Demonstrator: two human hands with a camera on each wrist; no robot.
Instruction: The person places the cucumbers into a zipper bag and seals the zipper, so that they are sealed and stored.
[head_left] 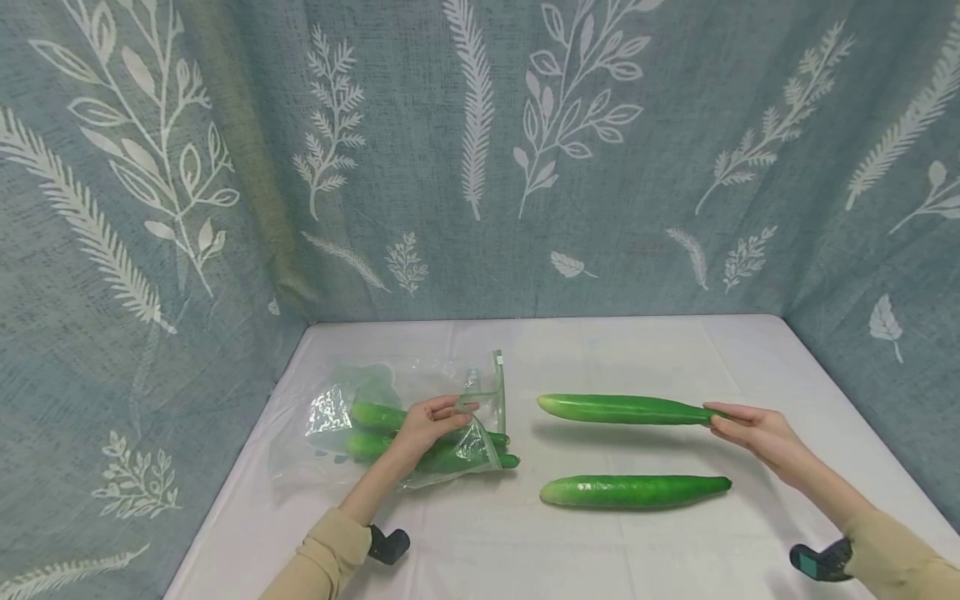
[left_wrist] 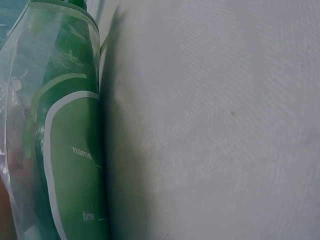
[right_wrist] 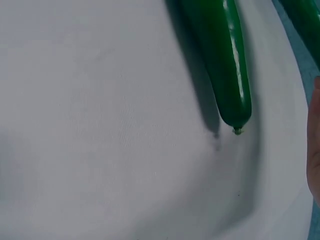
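Observation:
A clear zip bag (head_left: 300, 450) lies on the left of the table, its mouth towards the right. Two green cucumbers are in it, one (head_left: 375, 414) behind the other (head_left: 363, 446), with their dark ends at the mouth. My left hand (head_left: 423, 429) pinches the bag's upper layer near that mouth. In the left wrist view, a green label (left_wrist: 75, 185) reading "name" and "time" shows on the bag. My right hand (head_left: 765, 437) grips a cucumber (head_left: 622, 408) by its narrow right end and holds it level above the table. Another cucumber (head_left: 633, 491) lies on the table nearer me.
A white cloth covers the table (head_left: 570, 550). Blue-green curtains (head_left: 420, 167) with white leaf prints stand behind it and at both sides. Dark devices are worn at the left wrist (head_left: 388, 546) and the right wrist (head_left: 821, 562).

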